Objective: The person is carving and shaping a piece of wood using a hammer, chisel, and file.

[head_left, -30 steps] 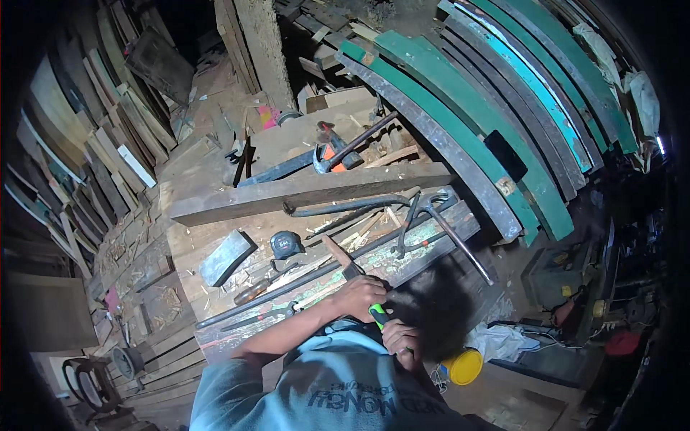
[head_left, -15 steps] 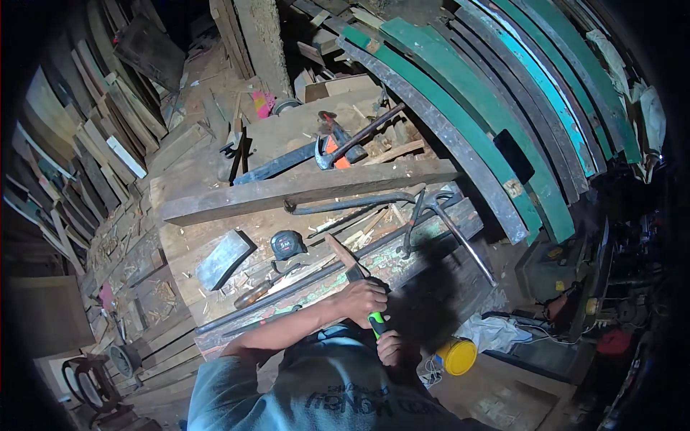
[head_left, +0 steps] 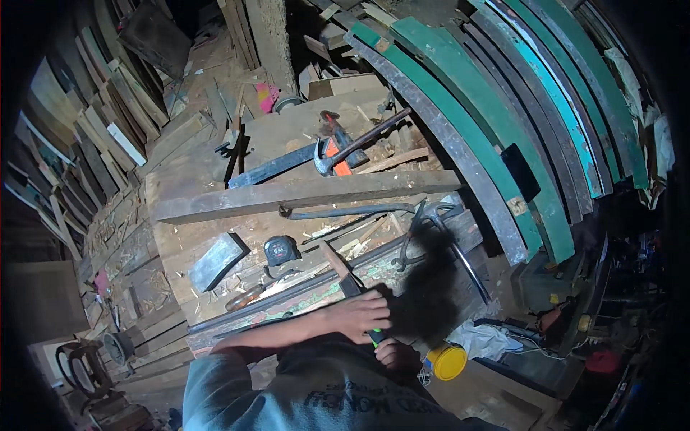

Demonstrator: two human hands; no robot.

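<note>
Head view: I see right hand (head_left: 396, 356) clenched on green-handled tool (head_left: 376, 335), left hand (head_left: 361, 315) grasping it higher up, tape measure (head_left: 281, 250) nearby

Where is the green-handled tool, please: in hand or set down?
In hand: the left hand holds the tool, the right hand its green handle.

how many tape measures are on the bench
1 visible: a tape measure on the bench, right of the grey block, up and left of the left hand. Others may be hidden.
</note>
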